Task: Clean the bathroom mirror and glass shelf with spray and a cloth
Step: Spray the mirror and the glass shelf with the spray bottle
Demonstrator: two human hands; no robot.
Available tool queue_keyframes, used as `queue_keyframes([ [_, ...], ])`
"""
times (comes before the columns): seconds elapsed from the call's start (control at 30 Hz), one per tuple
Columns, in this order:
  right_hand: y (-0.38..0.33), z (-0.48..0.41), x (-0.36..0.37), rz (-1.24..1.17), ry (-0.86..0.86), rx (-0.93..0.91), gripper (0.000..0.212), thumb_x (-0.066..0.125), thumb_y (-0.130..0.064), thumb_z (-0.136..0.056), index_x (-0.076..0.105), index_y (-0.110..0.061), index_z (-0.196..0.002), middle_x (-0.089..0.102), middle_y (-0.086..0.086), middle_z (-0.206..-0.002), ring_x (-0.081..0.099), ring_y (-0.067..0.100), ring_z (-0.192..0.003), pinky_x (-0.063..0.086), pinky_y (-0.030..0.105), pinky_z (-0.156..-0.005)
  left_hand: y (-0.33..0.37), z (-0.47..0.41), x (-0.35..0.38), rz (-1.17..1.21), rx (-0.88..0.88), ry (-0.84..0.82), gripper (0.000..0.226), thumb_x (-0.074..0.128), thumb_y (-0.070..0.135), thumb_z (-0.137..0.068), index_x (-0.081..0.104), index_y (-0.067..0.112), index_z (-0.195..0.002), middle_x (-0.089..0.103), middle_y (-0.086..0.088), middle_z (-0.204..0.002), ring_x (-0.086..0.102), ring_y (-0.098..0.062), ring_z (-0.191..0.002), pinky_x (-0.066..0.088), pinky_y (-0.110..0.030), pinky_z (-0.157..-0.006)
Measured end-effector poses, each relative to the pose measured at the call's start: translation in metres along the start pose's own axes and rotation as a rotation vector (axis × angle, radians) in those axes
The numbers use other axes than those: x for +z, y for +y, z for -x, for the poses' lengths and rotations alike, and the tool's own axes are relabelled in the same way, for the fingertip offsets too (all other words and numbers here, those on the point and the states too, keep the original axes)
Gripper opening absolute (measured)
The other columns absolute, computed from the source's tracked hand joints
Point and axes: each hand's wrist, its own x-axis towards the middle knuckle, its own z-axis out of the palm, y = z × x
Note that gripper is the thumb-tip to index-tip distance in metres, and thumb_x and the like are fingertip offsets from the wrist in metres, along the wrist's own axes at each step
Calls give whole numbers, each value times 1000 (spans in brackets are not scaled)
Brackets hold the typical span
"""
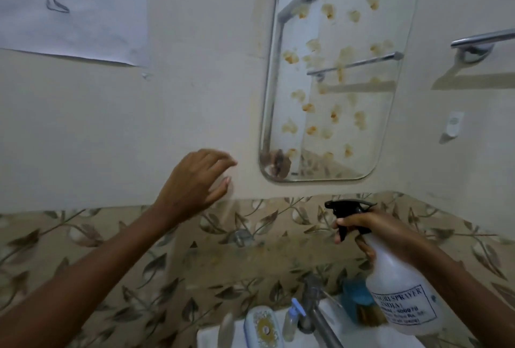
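Note:
A rounded mirror hangs on the cream wall, dotted with many brownish-yellow smears. My right hand grips the neck of a translucent spray bottle with a black trigger head, held below the mirror's lower edge, nozzle pointing left. My left hand is raised empty with fingers spread, close to the wall just left of the mirror's bottom corner. A blue cloth lies on the back of the sink, partly behind the bottle. No glass shelf shows in this view.
A white sink at the bottom carries a chrome tap, a small pump bottle and a patterned soap box. A chrome towel bar juts out at right. A pencil drawing sheet hangs upper left. Leaf-patterned tiles run beneath.

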Motion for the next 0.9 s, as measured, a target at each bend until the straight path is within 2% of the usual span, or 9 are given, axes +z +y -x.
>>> queue_keyframes([
  [0.07,-4,-4,17,-13,-91,2,27,54,-11,-90,62,-16,-115,71,24,-90,49,30,-52,38,28,-38,9,40,0,99,-107,-67,28,40,32,-90,62,17,-99,66,0,-98,58,-17,-90,41,-25,-71],
  [0.17,-12,-6,50,-15,-277,74,21,53,-9,-91,63,-10,-110,70,24,-89,48,11,-33,38,21,-32,20,97,1,266,-322,-139,36,33,41,-90,63,23,-95,64,7,-94,55,-10,-88,42,-25,-68],
  [0.3,-13,-10,91,58,-448,153,19,52,-14,-91,65,0,-92,69,21,-87,41,11,-31,37,19,-32,27,152,2,337,-485,-162,37,32,43,-92,64,23,-93,63,8,-90,50,-5,-85,36,-14,-68],
  [0.4,-18,-15,110,73,-500,119,18,52,-15,-92,65,-5,-85,68,18,-79,40,13,-32,36,21,-33,25,171,-1,361,-586,-153,37,33,45,-91,64,24,-94,64,9,-91,55,-10,-87,44,-25,-73],
  [0.47,-20,-16,119,86,-495,85,18,50,-13,-93,63,-9,-81,66,16,-72,44,11,-31,36,20,-32,24,177,-5,358,-609,-152,40,31,46,-91,64,23,-96,64,9,-94,55,-11,-90,45,-30,-76],
  [0.6,-14,-15,122,64,-397,61,18,49,-10,-94,59,-3,-81,61,8,-57,50,8,-32,35,19,-30,27,180,-9,369,-607,-175,42,30,47,-91,63,23,-99,62,11,-96,53,-9,-94,42,-27,-79],
  [0.8,13,-14,89,64,-254,112,26,53,-16,-91,62,7,-100,69,21,-79,45,20,-44,36,23,-35,41,170,1,388,-574,-211,41,32,47,-88,61,23,-103,60,11,-102,49,-6,-97,39,-26,-77],
  [0.9,25,-7,68,31,-175,129,23,50,-12,-93,61,7,-94,65,20,-75,47,13,-35,36,19,-32,52,159,8,405,-555,-220,41,34,46,-85,62,22,-104,61,9,-103,46,-4,-98,38,-26,-76],
])
